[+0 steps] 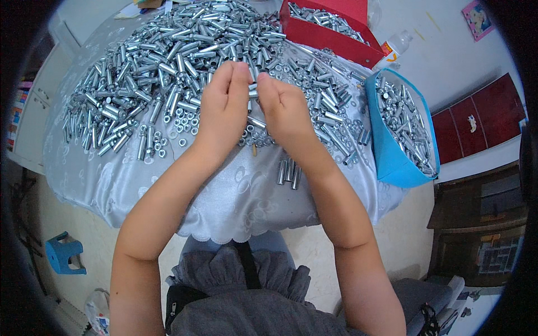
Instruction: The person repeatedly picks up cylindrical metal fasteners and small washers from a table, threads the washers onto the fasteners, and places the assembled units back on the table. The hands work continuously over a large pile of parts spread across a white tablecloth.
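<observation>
My left hand and my right hand are raised close together over the table, fingers curled and thumbs on top. Small shiny metal parts show in the narrow gap between them. Whether these are held or lie behind is hard to tell, since my fingers hide what is gripped. Beyond my hands spreads a large heap of silver expansion bolts. Loose nuts and washers lie at its near edge. Three metal sleeves rest by my right wrist.
A red box of bolts stands at the far right, beside a clear plastic bottle. A blue fabric bin full of metal parts sits at the right edge. The table wears a shiny silver cloth. A blue stool stands on the floor, left.
</observation>
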The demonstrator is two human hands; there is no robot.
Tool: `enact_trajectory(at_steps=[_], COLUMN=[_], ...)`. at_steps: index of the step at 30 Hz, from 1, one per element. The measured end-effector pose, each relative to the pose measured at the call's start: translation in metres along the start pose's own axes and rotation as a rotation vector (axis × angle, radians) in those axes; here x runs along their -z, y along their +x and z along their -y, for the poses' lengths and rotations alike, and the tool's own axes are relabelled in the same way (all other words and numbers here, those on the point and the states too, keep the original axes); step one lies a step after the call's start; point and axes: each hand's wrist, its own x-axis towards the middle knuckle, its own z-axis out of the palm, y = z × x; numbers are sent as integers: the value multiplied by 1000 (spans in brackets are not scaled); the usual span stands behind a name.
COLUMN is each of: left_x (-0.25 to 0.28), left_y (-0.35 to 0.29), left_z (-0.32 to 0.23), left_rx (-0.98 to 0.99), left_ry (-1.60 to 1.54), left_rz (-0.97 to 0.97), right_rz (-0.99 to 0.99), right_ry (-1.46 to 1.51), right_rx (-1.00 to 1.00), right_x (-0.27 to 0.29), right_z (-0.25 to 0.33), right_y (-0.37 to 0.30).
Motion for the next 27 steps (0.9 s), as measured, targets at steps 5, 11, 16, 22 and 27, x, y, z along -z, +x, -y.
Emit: enact_trajectory(at_steps=[5,11,16,22,27], left_x=[8,1,4,9,9], left_y=[-5,-3,3,-4,-1], left_z=[-12,-12,-7,-24,-22], left_rx=[-315,-165,29,251,324], left_ry=[289,21,-28,132,33], left_rz=[74,89,212,826,682], right_rz=[194,136,-175,-225,-217], right_ry=[559,612,336,358,368], right_rx=[-527,-476,-151,-122,-109], right_x=[7,21,23,34,32], right_z=[12,9,-8,-12,-13], right_y=[3,10,19,22,22])
